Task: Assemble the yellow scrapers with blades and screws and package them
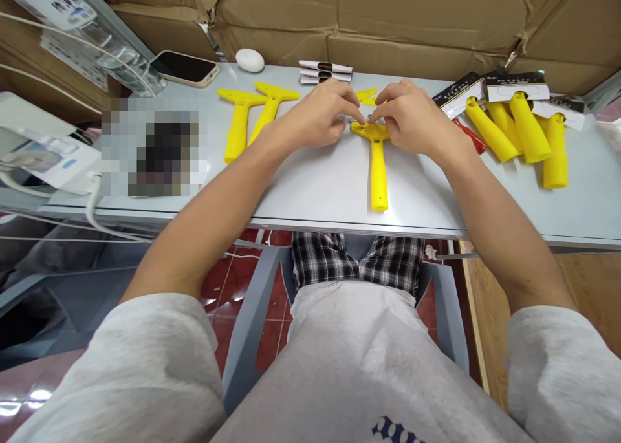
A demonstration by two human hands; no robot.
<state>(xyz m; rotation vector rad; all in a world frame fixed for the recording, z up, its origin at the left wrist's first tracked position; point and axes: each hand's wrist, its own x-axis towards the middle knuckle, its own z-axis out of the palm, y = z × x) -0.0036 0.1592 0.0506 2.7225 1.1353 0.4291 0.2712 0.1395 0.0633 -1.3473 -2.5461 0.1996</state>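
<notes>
Left hand [330,114]: fingers bent, tips lowered to the left end of the scraper head; whether thumb and finger pinch anything, cannot tell. Right hand [411,116]: fingers curled inward, tips just above the same head at its right side; grip likewise cannot be told. The two hands stand near each other, apart.

Yellow scraper [378,168], one: lies on the desk between and below the hands, crosswise head under the fingertips, handle pointing toward the person, end near the desk's front edge. Small item at the fingertips: too small to identify.

Yellow piece [367,96], one: beyond the hands, partly hidden.

Two more yellow scrapers [237,129]: left of the left forearm, side by side, the farther one partly covered by the arm.

Folded cards [325,74], black and white: a small stack, at the desk's rear.

White rounded object [250,60], one; phone [187,68], one, dark screen up: rear left.

Yellow handles [528,129], four, among black-and-white packaging cards [517,86]: right of the right hand. Red item [471,136], one: beside them, partly hidden.

Desk [310,200]: pale. Cardboard [388,16]: behind it. Clear bottle [119,58]: far left.
</notes>
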